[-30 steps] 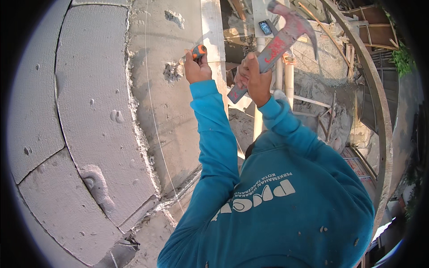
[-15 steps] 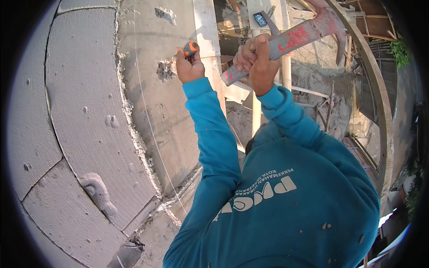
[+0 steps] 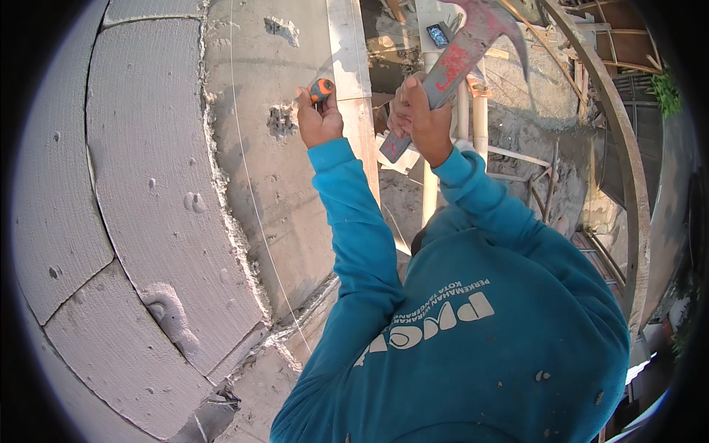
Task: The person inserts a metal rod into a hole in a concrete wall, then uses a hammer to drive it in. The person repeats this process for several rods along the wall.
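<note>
My left hand (image 3: 322, 125) is closed around the orange and grey handle of a screwdriver (image 3: 321, 90). Its shaft is hidden from me, so I cannot tell whether the tip touches the concrete surface (image 3: 284, 199). Just left of that hand is a rough chipped hole (image 3: 281, 120) in the concrete. To the right, my right hand (image 3: 424, 118) grips a claw hammer (image 3: 459, 63) by its worn grey and red handle. The hammer is raised, apart from the screwdriver, with its head at the top edge of the view.
Large grey blocks (image 3: 148, 111) stand on the left. A thin string (image 3: 251, 181) runs along the concrete, and a second chipped hole (image 3: 282, 31) lies farther up. A phone (image 3: 437, 35) rests on a board beyond the hammer. A curved-looking beam (image 3: 628, 162) passes on the right.
The hammer has tilted more upright, its head shifting left and up in the view. My left hand keeps its hold on the screwdriver, and the whole view has shifted slightly.
</note>
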Demonstrator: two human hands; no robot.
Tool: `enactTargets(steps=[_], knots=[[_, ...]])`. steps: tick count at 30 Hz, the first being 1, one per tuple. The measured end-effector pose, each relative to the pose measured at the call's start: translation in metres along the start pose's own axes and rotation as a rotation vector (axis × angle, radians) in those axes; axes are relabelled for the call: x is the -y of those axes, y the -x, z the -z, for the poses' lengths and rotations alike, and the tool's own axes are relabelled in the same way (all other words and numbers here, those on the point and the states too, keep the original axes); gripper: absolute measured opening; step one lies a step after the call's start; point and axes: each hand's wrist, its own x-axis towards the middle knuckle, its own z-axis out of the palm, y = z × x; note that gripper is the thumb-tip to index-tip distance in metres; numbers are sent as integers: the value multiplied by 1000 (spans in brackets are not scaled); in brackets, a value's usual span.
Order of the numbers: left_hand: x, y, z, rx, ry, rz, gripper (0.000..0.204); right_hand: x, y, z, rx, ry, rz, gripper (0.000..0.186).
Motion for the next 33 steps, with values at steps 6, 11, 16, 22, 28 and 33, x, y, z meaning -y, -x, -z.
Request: enactTargets(steps=[6, 11, 16, 22, 28, 33], knots=[[-1, 11, 87, 24, -303, 61, 32, -7, 38, 82, 407, 762, -768, 32], [-12, 68, 86, 150, -388, 85, 40, 27, 40, 75, 234, 788, -703, 33], [-38, 91, 46, 235, -285, 21, 43, 38, 56, 72, 206, 782, -649, 32], [-54, 86, 22, 268, -216, -18, 35, 56, 82, 57, 330, 843, -511, 34], [-54, 78, 17, 281, -136, -76, 34, 95, 105, 9, 249, 732, -122, 36], [-58, 81, 8, 235, -13, -79, 34, 86, 104, -28, 293, 53, 474, 36]])
